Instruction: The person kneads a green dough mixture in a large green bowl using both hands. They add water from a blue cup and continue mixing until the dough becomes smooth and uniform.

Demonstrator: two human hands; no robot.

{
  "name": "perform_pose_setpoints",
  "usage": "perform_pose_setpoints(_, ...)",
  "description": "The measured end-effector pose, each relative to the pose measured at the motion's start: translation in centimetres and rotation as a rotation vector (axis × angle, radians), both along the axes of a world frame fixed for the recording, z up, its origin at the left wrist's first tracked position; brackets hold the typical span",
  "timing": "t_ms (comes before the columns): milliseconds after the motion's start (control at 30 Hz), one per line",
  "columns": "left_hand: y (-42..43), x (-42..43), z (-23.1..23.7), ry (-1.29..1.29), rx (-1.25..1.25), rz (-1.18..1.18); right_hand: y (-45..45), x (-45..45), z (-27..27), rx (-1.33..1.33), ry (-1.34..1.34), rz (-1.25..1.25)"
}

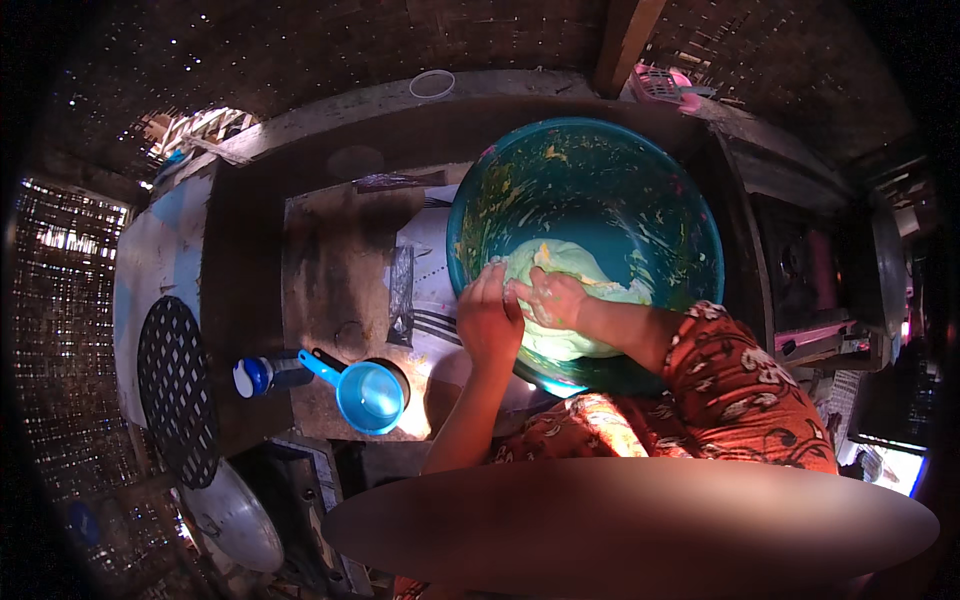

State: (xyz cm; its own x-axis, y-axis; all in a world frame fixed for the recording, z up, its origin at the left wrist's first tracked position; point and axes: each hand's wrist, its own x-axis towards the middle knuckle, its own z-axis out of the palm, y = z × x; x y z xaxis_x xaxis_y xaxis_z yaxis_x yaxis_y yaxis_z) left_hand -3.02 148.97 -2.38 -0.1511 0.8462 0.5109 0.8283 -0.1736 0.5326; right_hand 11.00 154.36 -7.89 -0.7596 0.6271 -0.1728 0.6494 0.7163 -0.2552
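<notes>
A pale green dough [562,259] with orange-yellow streaks lies in the bottom of a large teal plastic basin [592,131]. My right hand [555,300] presses into the dough with bent fingers, and bits of it stick to the skin. Reaching over the basin's near left rim, my left hand [491,311] has its fingertips at the dough's left edge. Whether it grips the dough or only rests there is hidden. Smears of dough and yellow and pink marks cover the basin's inner wall.
Left of the basin, a wooden board [330,247] bears a blue plastic dipper [370,397], a blue-capped jar [255,377] and a clear plastic packet [402,296]. Farther left are a black lattice mat [178,390] and a metal lid [238,521]. A pink basket [664,86] sits on the back ledge.
</notes>
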Motion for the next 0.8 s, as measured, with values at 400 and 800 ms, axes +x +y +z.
perform_pose_setpoints(400,0.0,-0.3,0.2,-0.003,-0.01,0.077,8.0,-4.0,-1.3,-0.47,-0.018,-0.212)
perform_pose_setpoints(800,0.5,-0.4,-0.9,0.073,-0.002,0.103,19.0,-1.1,-7.4,-1.099,0.441,-0.564)
